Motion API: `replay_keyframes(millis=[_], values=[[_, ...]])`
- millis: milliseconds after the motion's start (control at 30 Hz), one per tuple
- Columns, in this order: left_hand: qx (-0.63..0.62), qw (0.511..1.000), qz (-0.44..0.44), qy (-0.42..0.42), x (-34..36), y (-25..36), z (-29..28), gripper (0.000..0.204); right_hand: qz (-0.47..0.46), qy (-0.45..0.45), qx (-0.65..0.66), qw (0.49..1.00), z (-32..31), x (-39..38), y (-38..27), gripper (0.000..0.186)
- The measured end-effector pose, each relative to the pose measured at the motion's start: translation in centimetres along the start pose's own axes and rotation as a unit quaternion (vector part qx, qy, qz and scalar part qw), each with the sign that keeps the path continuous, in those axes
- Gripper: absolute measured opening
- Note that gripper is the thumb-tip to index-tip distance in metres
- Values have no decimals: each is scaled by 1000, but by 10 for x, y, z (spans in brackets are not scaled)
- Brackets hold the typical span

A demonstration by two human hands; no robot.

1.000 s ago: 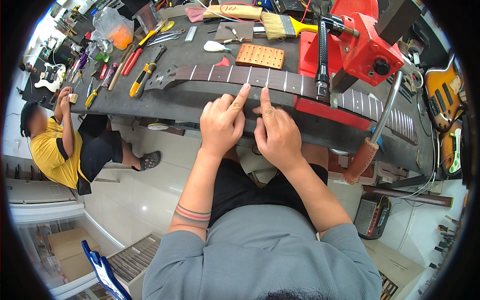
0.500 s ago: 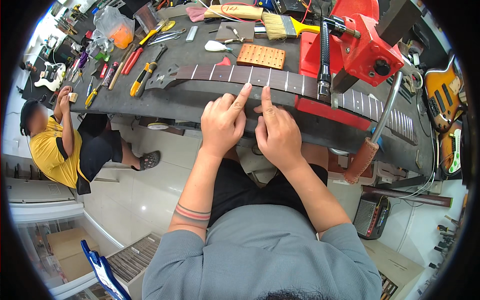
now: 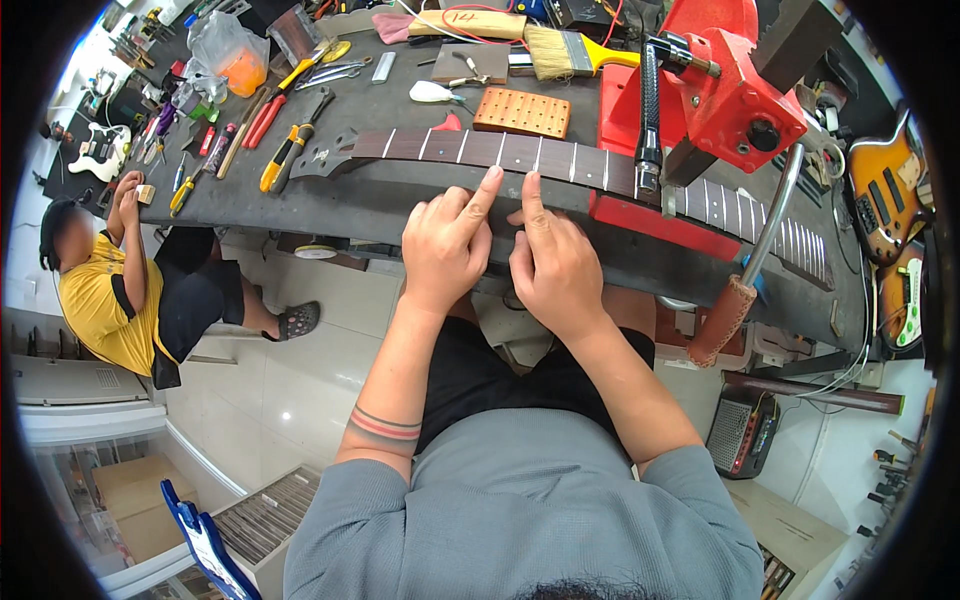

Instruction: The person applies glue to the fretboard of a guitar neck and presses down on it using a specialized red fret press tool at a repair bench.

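Note:
A guitar neck with a dark fretboard (image 3: 440, 146) lies along the bench, its headstock (image 3: 318, 160) at the left. My left hand (image 3: 440, 250) has its index finger extended to the board's near edge, the other fingers curled. Beside it, my right hand (image 3: 558, 268) points likewise at that edge, a little farther right. Neither hand holds anything; whether the fingertips touch the board I cannot tell. A red press (image 3: 740, 100) with a leather-wrapped handle (image 3: 722, 322) stands over the neck's right part, above a red support strip (image 3: 665, 225).
Yellow-black pliers (image 3: 285, 155), a brush (image 3: 550, 55) and an orange perforated block (image 3: 520, 112) lie on the bench (image 3: 220, 195). A co-worker in yellow (image 3: 115, 300) sits at left, hands on a small block. Guitars (image 3: 885, 200) hang at right; an amplifier (image 3: 740, 430) is on the floor.

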State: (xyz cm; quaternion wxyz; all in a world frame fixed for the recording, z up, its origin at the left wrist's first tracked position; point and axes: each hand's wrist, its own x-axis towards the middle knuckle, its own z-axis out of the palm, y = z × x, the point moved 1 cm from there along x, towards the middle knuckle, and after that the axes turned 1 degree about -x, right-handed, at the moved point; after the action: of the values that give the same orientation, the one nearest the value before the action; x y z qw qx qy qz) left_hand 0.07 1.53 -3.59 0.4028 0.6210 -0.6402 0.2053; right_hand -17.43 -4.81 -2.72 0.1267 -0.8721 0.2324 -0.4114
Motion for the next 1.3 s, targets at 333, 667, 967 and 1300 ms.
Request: replay_keyframes(millis=[333,667,967,1300], values=[[-8,1000,-3,1,0,0,2,82,8,1,2,1000,1,-3,1,94],[-11,1000,-9,12,-1,1,1,76,8,-20,-6,1000,3,-2,1,100],[4,1000,0,-4,-1,0,-1,78,-11,-60,-67,996,-9,-5,-9,106],[-5,1000,4,3,-1,-1,0,78,18,-83,-162,983,-2,-2,-27,108]])
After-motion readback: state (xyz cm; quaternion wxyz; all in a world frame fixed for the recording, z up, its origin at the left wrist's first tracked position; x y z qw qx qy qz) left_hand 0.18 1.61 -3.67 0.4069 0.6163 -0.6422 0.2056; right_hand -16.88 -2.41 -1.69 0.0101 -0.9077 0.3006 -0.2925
